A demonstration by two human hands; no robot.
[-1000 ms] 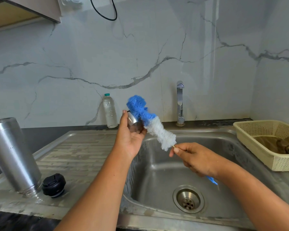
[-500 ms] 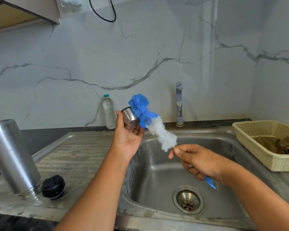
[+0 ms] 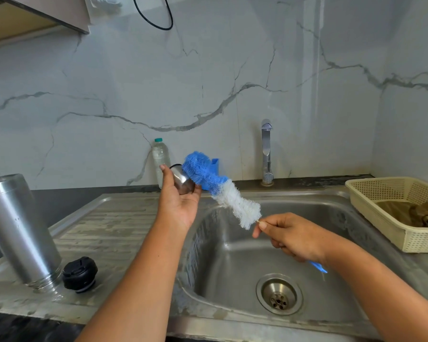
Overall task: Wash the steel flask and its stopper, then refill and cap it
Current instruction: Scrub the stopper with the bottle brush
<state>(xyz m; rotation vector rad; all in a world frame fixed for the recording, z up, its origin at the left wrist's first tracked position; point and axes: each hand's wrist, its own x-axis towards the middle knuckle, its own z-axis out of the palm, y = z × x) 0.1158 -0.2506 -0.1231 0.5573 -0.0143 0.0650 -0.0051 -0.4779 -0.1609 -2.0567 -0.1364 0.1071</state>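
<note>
My left hand (image 3: 177, 201) holds a small steel cup lid (image 3: 182, 180) above the sink's left edge, its open mouth turned up and left. My right hand (image 3: 290, 236) grips the handle of a blue-and-white bottle brush (image 3: 221, 191). The brush's blue tip rests against the cup's rim. The steel flask (image 3: 17, 230) stands upside down on the drainboard at the left. Its black stopper (image 3: 79, 274) lies beside it on the right.
The steel sink basin (image 3: 245, 255) with a drain (image 3: 279, 293) lies below my hands. A tap (image 3: 266, 151) stands behind it. A plastic water bottle (image 3: 160, 159) stands against the marble wall. A cream basket (image 3: 391, 213) sits at the right.
My left hand has turned the cup so its mouth faces more up and left. The brush tip has shifted with it and stays at the rim.
</note>
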